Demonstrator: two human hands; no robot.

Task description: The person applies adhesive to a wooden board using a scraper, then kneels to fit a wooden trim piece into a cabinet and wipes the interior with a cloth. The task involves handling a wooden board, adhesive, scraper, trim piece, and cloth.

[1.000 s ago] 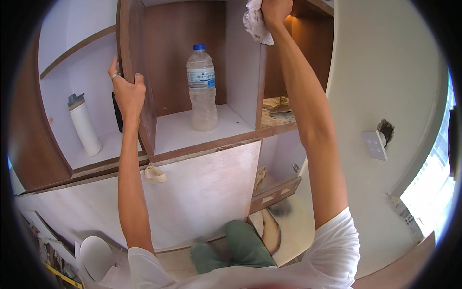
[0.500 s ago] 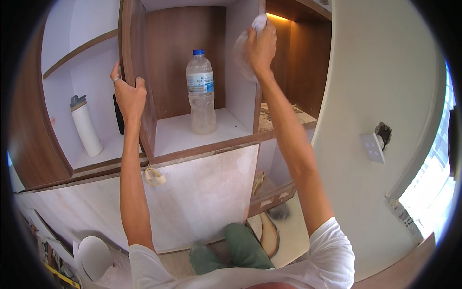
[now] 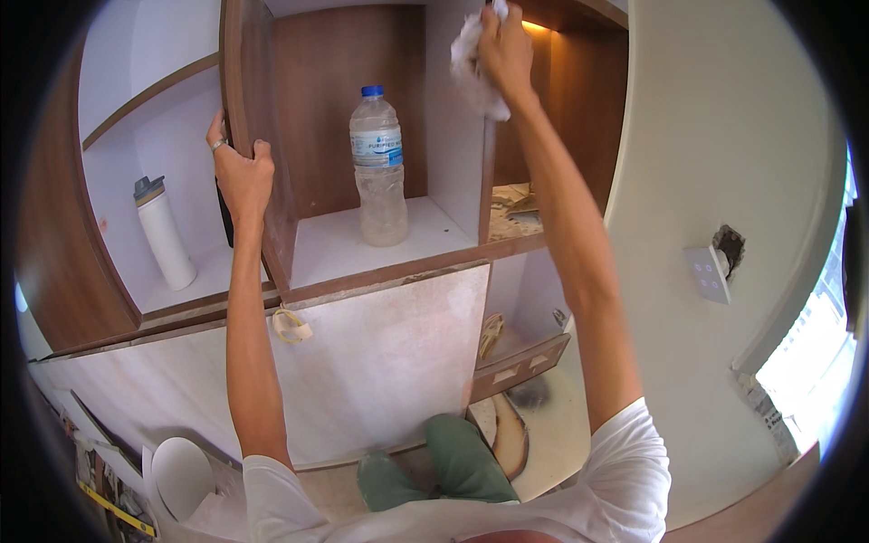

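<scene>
My right hand (image 3: 507, 56) is raised at the upper right, closed on a crumpled white cloth (image 3: 471, 72). The cloth hangs against the front edge of the upright divider (image 3: 487, 172) between the middle and right compartments. Further left, my left hand (image 3: 243, 176) wraps round the brown edge of another cabinet panel (image 3: 237, 81), thumb on one side and fingers on the other. Between the two hands stands a clear plastic bottle (image 3: 378, 195) with a blue cap, upright on the middle shelf. A dark flat object (image 3: 224, 217) is partly hidden behind my left hand.
A white flask (image 3: 166, 240) with a grey lid stands in the left compartment. Below, a pale panel (image 3: 389, 362) fronts the cabinet, with a yellow cable loop (image 3: 290, 326) at its top. A switch plate (image 3: 708, 274) hangs loose from the right wall. A paper roll (image 3: 181, 475) lies lower left.
My right hand has moved up and slightly right with the cloth, which now spreads out more below it. My left hand keeps its grip on the panel edge.
</scene>
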